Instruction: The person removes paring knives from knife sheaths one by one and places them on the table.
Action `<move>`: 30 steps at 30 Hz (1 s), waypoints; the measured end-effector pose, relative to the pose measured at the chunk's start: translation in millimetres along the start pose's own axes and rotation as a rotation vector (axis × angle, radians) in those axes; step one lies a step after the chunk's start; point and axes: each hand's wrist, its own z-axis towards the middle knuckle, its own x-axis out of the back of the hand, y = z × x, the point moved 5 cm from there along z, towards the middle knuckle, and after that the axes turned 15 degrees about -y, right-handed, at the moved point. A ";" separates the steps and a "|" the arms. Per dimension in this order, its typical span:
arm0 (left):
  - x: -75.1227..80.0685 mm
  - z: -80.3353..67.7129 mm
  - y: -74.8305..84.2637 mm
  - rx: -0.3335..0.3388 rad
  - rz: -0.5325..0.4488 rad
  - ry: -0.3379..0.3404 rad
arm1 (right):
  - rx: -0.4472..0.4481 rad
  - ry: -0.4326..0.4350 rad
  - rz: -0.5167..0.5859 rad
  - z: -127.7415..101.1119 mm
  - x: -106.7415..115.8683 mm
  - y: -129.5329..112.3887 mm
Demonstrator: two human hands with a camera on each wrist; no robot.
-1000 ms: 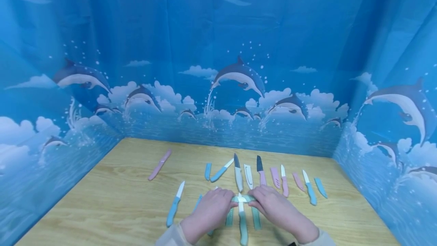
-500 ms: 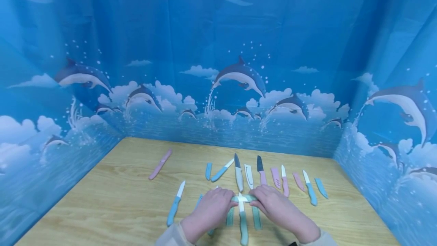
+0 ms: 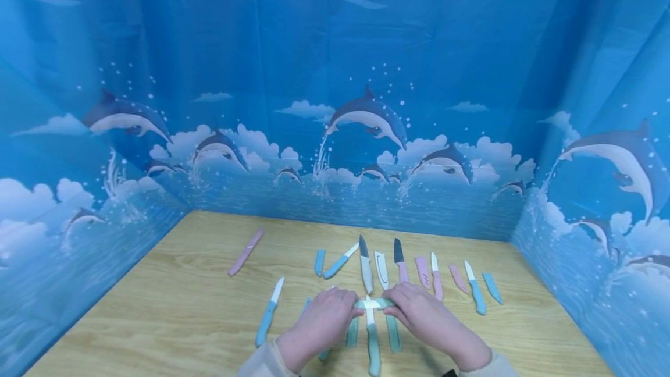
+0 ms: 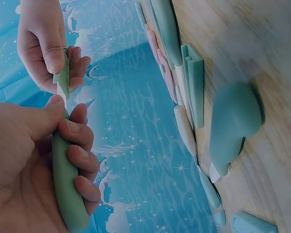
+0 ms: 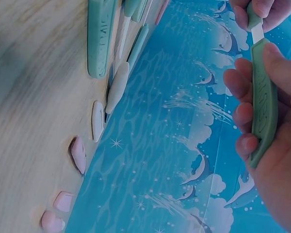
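Near the front edge of the desk (image 3: 173, 307), both hands meet above the wood. Left hand (image 3: 321, 322) has fingers and thumb curled round the handle of a green knife (image 4: 63, 179). Right hand (image 3: 426, 319) pinches a green sheath (image 5: 263, 102) between thumb and curled fingers, sheath end just at the knife's white blade. Knife and sheath are held horizontal between the two hands, off the desk. Below them lie another green knife (image 3: 373, 342) and two green sheaths, side by side. Beyond: row of knives and sheaths in blue, white, pink; black-bladed pink knife (image 3: 400, 263) mid-row, blue knife (image 3: 475, 288) to the right. Blue knife with white blade (image 3: 268, 312) lies left of the left hand. Pink sheathed knife (image 3: 245, 252) sits apart, far left. Dolphin-print backdrop (image 3: 366, 115) surrounds the desk.
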 end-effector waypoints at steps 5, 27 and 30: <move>-0.7 0.1 -1.2 0.009 -0.033 -0.002 | -0.021 -0.018 0.011 0.4 -0.5 2.5; -1.7 0.9 -2.6 0.012 -0.055 -0.031 | 0.004 -0.023 0.018 -1.9 1.5 6.0; -1.2 0.7 -2.5 0.016 -0.062 -0.034 | 0.000 -0.027 0.023 -2.3 1.1 7.0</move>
